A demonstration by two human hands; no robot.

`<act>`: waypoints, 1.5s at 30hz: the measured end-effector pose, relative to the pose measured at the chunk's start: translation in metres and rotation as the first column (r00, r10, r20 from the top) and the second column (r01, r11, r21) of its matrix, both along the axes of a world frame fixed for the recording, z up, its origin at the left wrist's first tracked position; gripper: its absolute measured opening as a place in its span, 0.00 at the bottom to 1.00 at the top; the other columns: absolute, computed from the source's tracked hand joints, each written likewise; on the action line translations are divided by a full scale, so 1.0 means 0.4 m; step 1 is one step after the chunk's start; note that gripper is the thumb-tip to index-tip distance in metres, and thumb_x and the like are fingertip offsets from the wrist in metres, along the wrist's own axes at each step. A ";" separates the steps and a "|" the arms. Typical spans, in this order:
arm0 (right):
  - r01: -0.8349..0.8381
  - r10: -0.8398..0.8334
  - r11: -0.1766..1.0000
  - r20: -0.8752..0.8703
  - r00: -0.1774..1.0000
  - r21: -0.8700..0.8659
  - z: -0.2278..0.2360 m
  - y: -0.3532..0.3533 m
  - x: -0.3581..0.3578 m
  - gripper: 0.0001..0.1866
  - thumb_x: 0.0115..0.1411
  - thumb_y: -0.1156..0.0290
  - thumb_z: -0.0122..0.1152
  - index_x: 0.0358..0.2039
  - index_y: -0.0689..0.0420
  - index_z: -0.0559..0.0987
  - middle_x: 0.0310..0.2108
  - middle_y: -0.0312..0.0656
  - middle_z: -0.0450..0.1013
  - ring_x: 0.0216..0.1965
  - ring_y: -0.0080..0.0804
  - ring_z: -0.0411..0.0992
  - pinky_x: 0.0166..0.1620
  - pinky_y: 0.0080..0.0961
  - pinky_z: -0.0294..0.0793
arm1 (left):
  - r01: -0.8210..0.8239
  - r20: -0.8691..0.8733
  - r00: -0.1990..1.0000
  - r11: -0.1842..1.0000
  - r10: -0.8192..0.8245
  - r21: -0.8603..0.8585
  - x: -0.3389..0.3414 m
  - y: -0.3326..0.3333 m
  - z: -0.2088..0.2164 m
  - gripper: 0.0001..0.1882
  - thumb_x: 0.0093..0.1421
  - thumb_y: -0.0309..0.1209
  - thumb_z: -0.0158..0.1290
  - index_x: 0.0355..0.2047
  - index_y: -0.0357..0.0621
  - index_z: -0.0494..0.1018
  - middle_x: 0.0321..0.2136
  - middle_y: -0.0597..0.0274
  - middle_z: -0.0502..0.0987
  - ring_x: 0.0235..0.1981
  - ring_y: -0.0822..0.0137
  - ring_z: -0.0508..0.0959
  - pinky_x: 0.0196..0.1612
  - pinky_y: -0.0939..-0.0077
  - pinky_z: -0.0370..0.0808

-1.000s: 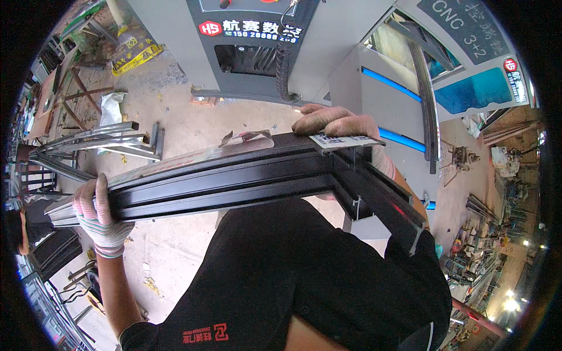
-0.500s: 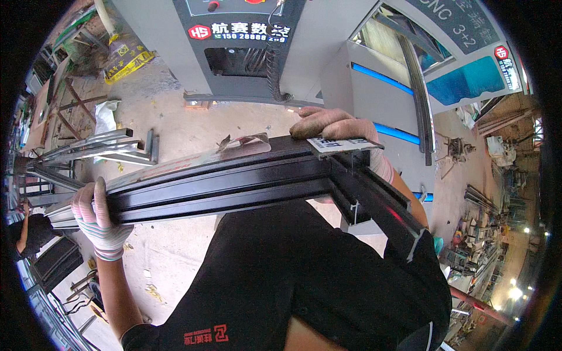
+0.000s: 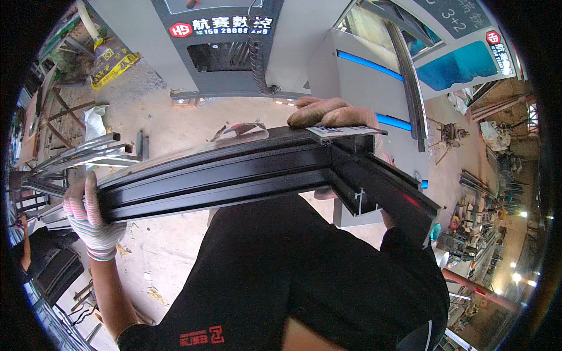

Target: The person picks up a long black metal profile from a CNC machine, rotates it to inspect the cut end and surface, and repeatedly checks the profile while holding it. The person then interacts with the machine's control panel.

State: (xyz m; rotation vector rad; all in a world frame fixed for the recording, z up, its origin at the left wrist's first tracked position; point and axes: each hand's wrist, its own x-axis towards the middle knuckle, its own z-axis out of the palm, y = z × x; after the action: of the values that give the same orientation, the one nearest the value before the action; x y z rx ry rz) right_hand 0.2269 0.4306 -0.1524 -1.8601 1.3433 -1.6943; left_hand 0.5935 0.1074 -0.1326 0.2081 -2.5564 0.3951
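Long black aluminium profiles [image 3: 216,186] lie across the front of my body, grooved along their length. My left hand [image 3: 92,219], in a striped knit glove, is wrapped round them toward the left. Over their right part curls my right hand [image 3: 333,114], gloved with dirty fingers, its palm hidden behind the metal. Beside its fingers sits a white printed label [image 3: 342,131] on the top. Right of it, a shorter black piece [image 3: 398,193] angles down toward my right arm; I cannot tell whether it is joined. Clear film [image 3: 241,133] is peeling along the far edge.
A grey machine cabinet [image 3: 287,41] with a corrugated hose [image 3: 256,64] stands ahead. At its right is another machine with blue strips [image 3: 369,64]. Metal profiles [image 3: 88,149] rest on a rack at the left, near another person's arm [image 3: 24,241]. Cluttered shelving [image 3: 477,216] lines the right.
The machines and floor have shifted left in the view. The short angled piece sits slightly farther right, and my left hand slightly farther left. Both hands keep their grip.
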 end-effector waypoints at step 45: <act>-0.106 0.104 0.993 -0.031 0.994 -0.045 0.011 -0.031 -0.009 0.49 0.36 0.63 0.89 0.58 0.50 0.68 0.53 0.54 0.77 0.57 0.51 0.75 0.69 0.61 0.60 | -0.007 -0.019 1.000 0.999 0.006 -0.045 0.027 -0.029 0.003 0.43 0.52 0.51 0.64 0.63 0.37 0.70 0.49 0.49 0.74 0.50 0.48 0.74 0.56 0.50 0.70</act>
State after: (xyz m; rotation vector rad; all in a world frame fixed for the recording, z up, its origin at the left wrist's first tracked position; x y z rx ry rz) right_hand 0.2231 0.4183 -0.1481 -1.9518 1.2036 -1.6658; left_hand 0.6042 0.0959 -0.1313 0.2025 -2.5262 0.4505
